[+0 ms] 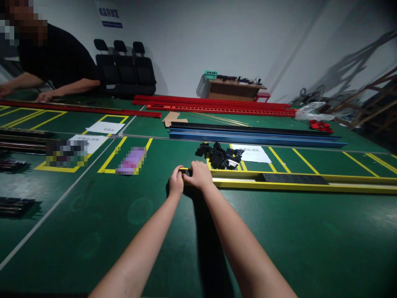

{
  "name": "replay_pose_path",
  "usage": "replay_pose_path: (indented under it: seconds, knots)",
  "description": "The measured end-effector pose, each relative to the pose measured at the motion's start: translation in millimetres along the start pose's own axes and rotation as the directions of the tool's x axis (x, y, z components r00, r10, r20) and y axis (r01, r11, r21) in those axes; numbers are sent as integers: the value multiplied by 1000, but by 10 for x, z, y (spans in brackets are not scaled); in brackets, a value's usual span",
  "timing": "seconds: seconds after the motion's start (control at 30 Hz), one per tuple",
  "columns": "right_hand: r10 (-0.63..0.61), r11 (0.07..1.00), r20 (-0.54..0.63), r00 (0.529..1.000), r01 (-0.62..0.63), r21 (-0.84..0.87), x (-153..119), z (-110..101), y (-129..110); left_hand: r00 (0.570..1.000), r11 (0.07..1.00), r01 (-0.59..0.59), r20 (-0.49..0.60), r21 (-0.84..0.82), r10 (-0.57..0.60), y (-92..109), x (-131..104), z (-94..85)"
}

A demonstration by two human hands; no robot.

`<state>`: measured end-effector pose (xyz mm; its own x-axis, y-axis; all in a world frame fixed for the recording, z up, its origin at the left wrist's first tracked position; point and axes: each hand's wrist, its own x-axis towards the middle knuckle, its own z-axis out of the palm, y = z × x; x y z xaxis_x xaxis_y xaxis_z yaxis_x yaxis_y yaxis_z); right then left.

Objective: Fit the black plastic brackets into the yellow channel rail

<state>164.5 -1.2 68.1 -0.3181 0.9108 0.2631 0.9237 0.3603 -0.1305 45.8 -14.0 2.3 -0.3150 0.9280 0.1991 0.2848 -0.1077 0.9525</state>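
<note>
A long yellow metal rail lies across the green table and runs off to the right. At its left end sits a small black part, partly covered by my fingers. My left hand is closed around that end of the rail. Just beside it, my right hand grips the rail from above, its thumb at the black part. Further along, a flat black strip rests inside the rail's channel. Behind my right hand lies a pile of black plastic pieces.
Blue and black rails lie beyond, with red rails farther back. A white paper sheet is by the black pieces. Dark rail bundles and a blurred purple item are at left. A co-worker handles something at far left.
</note>
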Motion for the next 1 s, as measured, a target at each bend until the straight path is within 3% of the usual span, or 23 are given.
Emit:
replay_pose_path:
  seconds: [0.63,1.0]
  knots:
    - [45,999,31,999,-44,-27,19,14,-22,1000,1000,-15,7,21,15,-59,5,20]
    - [28,999,-7,1000,-28,-32,12,22,-13,1000,998,-21,3,59,21,-40,-4,19]
